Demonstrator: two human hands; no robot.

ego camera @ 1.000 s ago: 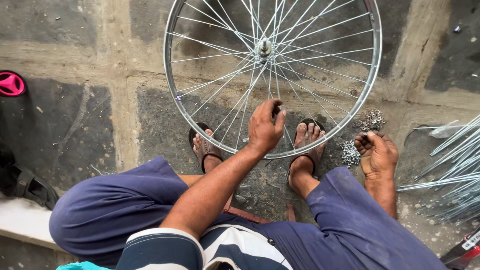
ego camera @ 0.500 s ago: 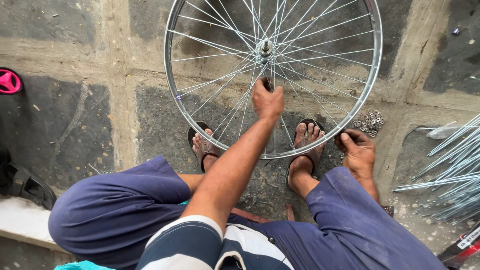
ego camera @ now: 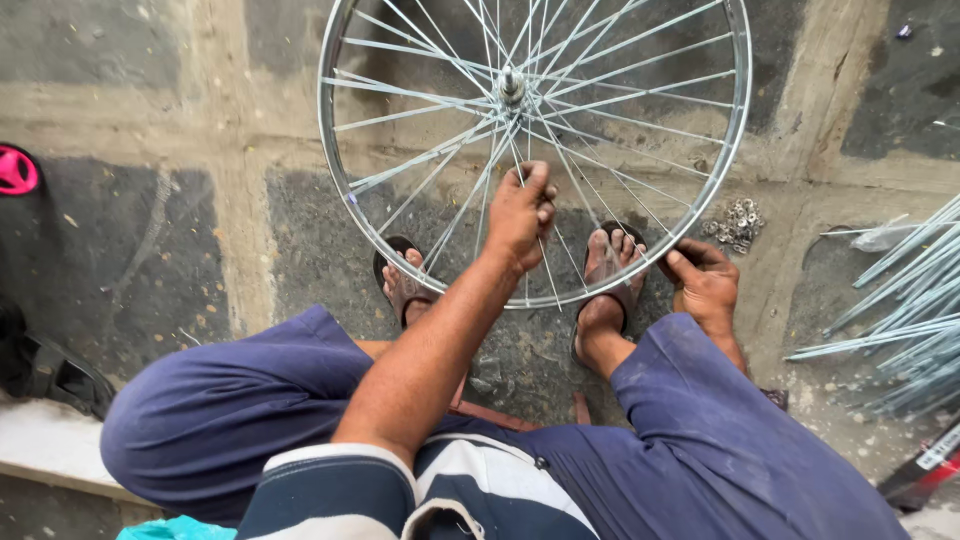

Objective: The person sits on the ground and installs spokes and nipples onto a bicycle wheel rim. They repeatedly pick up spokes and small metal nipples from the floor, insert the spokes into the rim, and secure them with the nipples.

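Observation:
A silver bicycle wheel (ego camera: 345, 190) with thin spokes stands upright on the paved ground in front of me, its rim propped between my sandalled feet. My left hand (ego camera: 520, 212) reaches in among the spokes just below the hub (ego camera: 511, 86), fingers pinched on one spoke (ego camera: 478, 190). My right hand (ego camera: 705, 285) is low at the rim's bottom right, beside my right foot (ego camera: 608, 262), with its fingers closed on the rim. My blue-trousered knees frame the lower part of the view.
A small pile of metal spoke nipples (ego camera: 735, 222) lies right of the rim. A bundle of loose spokes (ego camera: 900, 310) fans out at the right edge. A pink object (ego camera: 15, 170) and a black bag (ego camera: 50, 372) sit left; a red item (ego camera: 925, 470) bottom right.
My left hand has risen from the lower rim up among the spokes towards the hub. My right hand has shifted left from beside the nipple pile onto the rim.

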